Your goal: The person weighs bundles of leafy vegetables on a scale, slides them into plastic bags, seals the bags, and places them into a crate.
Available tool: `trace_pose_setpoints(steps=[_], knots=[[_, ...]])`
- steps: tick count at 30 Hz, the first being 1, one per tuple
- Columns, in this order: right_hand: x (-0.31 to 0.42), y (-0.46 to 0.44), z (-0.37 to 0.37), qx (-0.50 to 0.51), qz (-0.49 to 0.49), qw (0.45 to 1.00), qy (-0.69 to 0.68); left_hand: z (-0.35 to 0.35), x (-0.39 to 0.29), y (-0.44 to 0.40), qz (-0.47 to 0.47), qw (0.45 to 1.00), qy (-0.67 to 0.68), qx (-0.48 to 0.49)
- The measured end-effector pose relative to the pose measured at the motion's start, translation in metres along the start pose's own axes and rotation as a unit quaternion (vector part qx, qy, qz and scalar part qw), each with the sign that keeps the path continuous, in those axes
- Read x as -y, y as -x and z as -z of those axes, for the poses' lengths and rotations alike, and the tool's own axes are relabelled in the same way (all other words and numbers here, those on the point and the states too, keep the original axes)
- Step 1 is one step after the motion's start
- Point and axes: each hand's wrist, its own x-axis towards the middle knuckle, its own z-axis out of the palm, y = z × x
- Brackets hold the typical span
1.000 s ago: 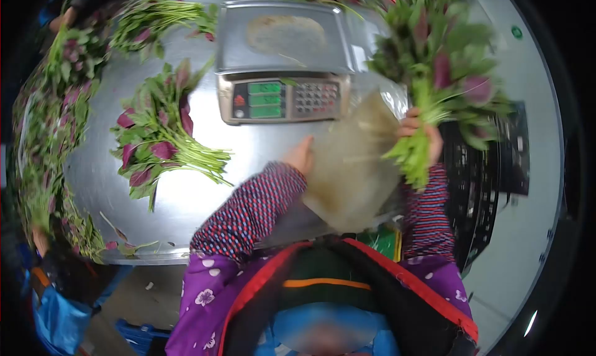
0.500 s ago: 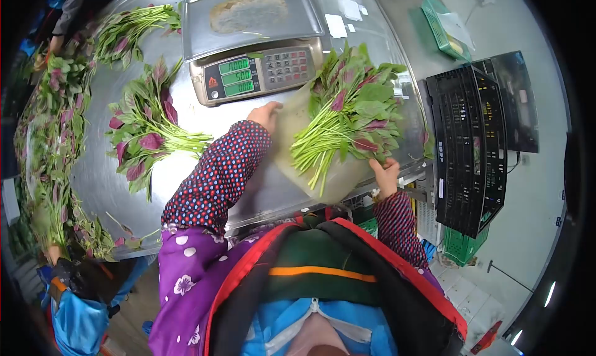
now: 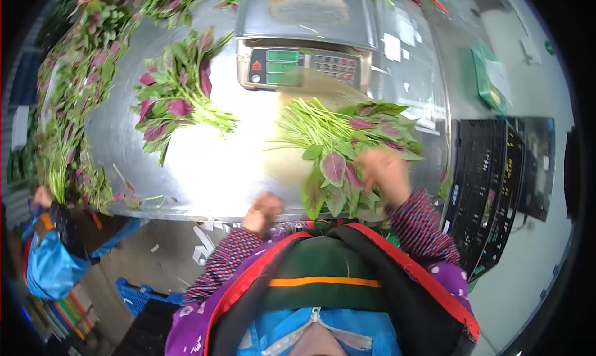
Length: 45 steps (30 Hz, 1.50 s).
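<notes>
The right hand is overlapping a green-and-purple leafy bunch; the left hand is hovering by the shiny steel bench's edge, both grips unclear.

The right bunch of leafy greens has light green stems, green leaves, some mauve-purple. The left bunch of leafy greens is green and deep magenta. Far digital scale: silver-grey, green-lit displays. Near sleeves: purple with white flowers, cuffs flecked red and blue
</notes>
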Motion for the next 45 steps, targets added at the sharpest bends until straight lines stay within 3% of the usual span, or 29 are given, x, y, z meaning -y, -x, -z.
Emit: trace_pose_setpoints(steps=[1,2,3,5,7,11,13,15,17,20,23,24,26,28,30,33,35,36,39,41,42,45], knots=[[-0.005,-0.034,0.026,-0.132,0.145,0.978,0.066,-0.012,0.017,-0.001,0.052,0.986,0.137,0.073],[0.017,-0.060,0.047,-0.207,0.210,0.937,0.189,-0.042,-0.001,0.003,0.130,0.982,0.123,0.058],[0.024,-0.096,0.073,-0.213,0.374,0.839,0.333,-0.051,-0.001,-0.008,0.115,0.980,0.129,0.098],[0.009,-0.157,0.107,-0.121,0.217,0.835,0.491,-0.065,0.011,-0.028,0.083,0.970,0.144,0.177],[-0.006,-0.190,0.116,0.101,0.058,0.841,0.528,-0.077,0.040,-0.058,0.054,0.977,0.138,0.151],[0.030,-0.144,0.077,0.278,0.022,0.854,0.439,-0.162,0.008,-0.059,0.017,0.996,0.084,0.039],[-0.014,-0.119,0.075,0.201,0.154,0.862,0.439,-0.203,-0.007,-0.067,-0.005,0.990,0.136,-0.025],[0.014,-0.062,0.050,0.215,0.167,0.866,0.420,-0.208,0.010,-0.095,-0.033,0.985,0.168,-0.038],[-0.035,-0.060,0.050,0.132,0.333,0.810,0.464,-0.219,0.015,-0.109,-0.061,0.979,0.191,-0.039],[-0.020,-0.037,0.028,0.031,0.258,0.702,0.663,-0.228,0.021,-0.114,-0.098,0.975,0.194,-0.054],[-0.015,-0.059,0.054,0.102,0.265,0.714,0.640,-0.261,-0.031,-0.067,0.020,0.996,0.055,-0.065],[-0.004,-0.062,0.069,0.146,0.248,0.755,0.589,-0.259,-0.034,-0.066,0.035,0.999,0.021,-0.033],[0.002,-0.049,0.107,0.140,0.227,0.801,0.537,-0.248,-0.032,-0.069,0.066,0.996,-0.053,0.027],[0.003,-0.022,0.149,0.094,0.219,0.845,0.479,-0.228,-0.013,-0.098,-0.184,0.943,-0.277,-0.015],[-0.016,0.015,0.187,0.008,0.209,0.887,0.411,-0.250,-0.028,-0.101,-0.382,0.814,-0.435,-0.039],[-0.057,0.059,0.217,-0.146,0.169,0.918,0.329,-0.294,-0.044,-0.158,-0.441,0.571,-0.670,0.172],[-0.077,0.087,0.221,-0.221,0.139,0.918,0.298,-0.325,-0.043,-0.192,-0.398,0.403,-0.798,0.206],[-0.086,0.103,0.218,-0.243,0.122,0.918,0.287,-0.333,-0.037,-0.201,-0.331,0.360,-0.851,0.190],[-0.101,0.150,0.199,-0.262,0.057,0.919,0.289,-0.342,-0.021,-0.203,-0.316,0.367,-0.854,0.190],[-0.111,0.177,0.178,-0.246,0.036,0.907,0.340,-0.332,-0.009,-0.212,-0.361,0.384,-0.829,0.185],[-0.117,0.183,0.166,-0.231,0.034,0.920,0.316,-0.321,-0.004,-0.223,-0.437,0.394,-0.785,0.195],[-0.118,0.184,0.127,-0.221,0.036,0.935,0.273,-0.310,-0.002,-0.248,-0.497,0.509,-0.657,0.250]])
